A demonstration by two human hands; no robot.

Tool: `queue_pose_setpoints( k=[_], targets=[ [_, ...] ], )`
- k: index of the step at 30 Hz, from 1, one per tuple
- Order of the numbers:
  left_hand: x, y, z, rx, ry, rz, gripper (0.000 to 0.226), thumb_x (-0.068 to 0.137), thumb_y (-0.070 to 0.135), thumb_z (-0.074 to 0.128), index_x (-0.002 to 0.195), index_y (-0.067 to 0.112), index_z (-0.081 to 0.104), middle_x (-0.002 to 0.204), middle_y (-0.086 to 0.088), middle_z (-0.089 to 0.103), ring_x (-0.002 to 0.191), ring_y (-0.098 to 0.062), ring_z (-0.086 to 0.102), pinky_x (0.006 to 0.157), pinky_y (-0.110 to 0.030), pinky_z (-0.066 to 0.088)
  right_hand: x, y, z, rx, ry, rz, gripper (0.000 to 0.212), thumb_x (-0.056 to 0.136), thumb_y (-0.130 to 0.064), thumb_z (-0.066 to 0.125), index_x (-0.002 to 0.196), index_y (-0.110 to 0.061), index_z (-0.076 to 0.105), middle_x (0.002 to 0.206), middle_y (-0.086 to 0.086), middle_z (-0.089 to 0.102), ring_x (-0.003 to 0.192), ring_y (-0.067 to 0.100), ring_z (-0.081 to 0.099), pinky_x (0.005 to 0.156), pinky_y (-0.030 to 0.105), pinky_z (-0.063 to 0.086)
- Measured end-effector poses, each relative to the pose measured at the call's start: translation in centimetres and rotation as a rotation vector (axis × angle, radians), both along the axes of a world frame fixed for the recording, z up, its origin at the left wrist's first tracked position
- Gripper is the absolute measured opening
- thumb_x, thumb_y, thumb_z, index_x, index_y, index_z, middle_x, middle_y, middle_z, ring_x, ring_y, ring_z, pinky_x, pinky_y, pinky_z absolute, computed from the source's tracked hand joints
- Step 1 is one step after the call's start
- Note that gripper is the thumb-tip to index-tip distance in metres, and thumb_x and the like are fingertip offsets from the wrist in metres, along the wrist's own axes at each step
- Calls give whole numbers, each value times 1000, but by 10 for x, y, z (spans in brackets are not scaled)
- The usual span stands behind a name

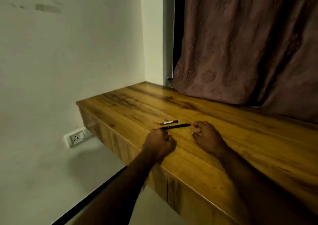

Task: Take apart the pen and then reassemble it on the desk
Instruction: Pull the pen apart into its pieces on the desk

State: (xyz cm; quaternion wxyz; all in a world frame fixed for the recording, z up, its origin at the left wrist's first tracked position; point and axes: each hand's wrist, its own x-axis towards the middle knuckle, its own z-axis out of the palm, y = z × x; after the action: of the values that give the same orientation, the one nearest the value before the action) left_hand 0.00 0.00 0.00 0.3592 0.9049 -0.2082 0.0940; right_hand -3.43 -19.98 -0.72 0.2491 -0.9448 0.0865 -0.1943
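Pen in two pieces between both hands on the desk.

The left hand [159, 141] pinches one end of the pen body [176, 126], apparently steadying it; the right hand [205, 134], curled and empty, sits at its other end. The cap [169, 122] lies just beyond. The desk [240, 147] edge runs under the left wrist; open wood lies past both hands.

dim, warm, yellowish light with a soft, slightly smeared look overall. the desk [215, 138] is the brightest thing, with a faint sheen on its far half. left of the desk the wall [68, 52] is evenly lit and grainy; below it the wall falls into shadow. behind the desk the curtain [249, 44] darkens toward the frame edge. straight lines bow near the edges.
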Motion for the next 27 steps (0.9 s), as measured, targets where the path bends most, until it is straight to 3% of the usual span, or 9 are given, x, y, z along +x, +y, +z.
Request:
queue_pose_setpoints(
  k=[2, 4, 8, 13, 16, 19, 23, 27],
  targets=[
    [7, 5, 0, -92, 59, 37, 35, 70, 31, 61, 45, 13, 45, 42, 4, 45, 48, -14, 53, 49, -20, 37, 10, 1, 1, -21, 15, -24, 42, 89, -31, 59, 129, -18, 55, 125, 5, 57, 113, 24, 56, 96, 37, 47],
    [13, 7, 4, -314, 206, -23, 29, 72, 22, 65, 48, 14, 53, 47, 2, 55, 49, -16, 60, 51, -28, 51, 16, 0, 3, -40, 61, -56, 45, 90, -32, 56, 133, -17, 52, 127, 7, 55, 115, 26, 54, 96, 42, 47],
    [16, 19, 8, -695, 303, -45, 30, 88, 4, 59, 58, 8, 56, 46, 3, 51, 39, 0, 48, 45, -18, 41, 27, 2, -1, -85, 69, -67, 43, 92, -30, 53, 133, -21, 51, 125, 8, 55, 116, 27, 53, 96, 43, 47],
    [34, 27, -6, -969, 190, 288, 10, 93, 17, 52, 92, 11, 60, 78, -5, 60, 71, -18, 57, 71, -37, 50, 38, 2, 1, -79, 67, -63, 29, 92, -22, 52, 118, -22, 63, 110, 6, 56, 108, 27, 53, 92, 43, 47],
    [38, 31, -8, -988, 219, 298, 11, 92, 13, 51, 99, 20, 55, 102, -9, 63, 96, -27, 61, 91, -44, 49, 38, 4, 0, -30, 49, -56, 22, 91, -22, 55, 110, -23, 67, 102, 2, 55, 101, 25, 55, 88, 41, 48],
    [44, 31, -10, -979, 284, 255, 18, 90, 8, 51, 103, 20, 55, 108, -12, 62, 99, -27, 60, 97, -49, 47, 37, 0, 1, -19, 25, -44, 16, 90, -23, 58, 101, -24, 69, 94, -2, 53, 95, 24, 56, 82, 39, 48],
    [38, 30, -4, -921, 259, 228, 23, 87, 0, 48, 104, 14, 57, 101, -10, 62, 95, -26, 59, 93, -45, 47, 37, -4, 1, 38, 10, 13, 8, 88, -22, 62, 93, -23, 69, 95, 0, 57, 92, 23, 58, 83, 40, 49],
    [35, 24, 1, -620, 160, 207, 30, 82, -4, 49, 108, 5, 60, 104, -10, 63, 96, -23, 57, 82, -29, 42, 32, -7, 5, 118, 17, 85, 7, 86, -20, 66, 91, -18, 71, 96, 2, 60, 93, 20, 57, 86, 37, 47]
  ],
)
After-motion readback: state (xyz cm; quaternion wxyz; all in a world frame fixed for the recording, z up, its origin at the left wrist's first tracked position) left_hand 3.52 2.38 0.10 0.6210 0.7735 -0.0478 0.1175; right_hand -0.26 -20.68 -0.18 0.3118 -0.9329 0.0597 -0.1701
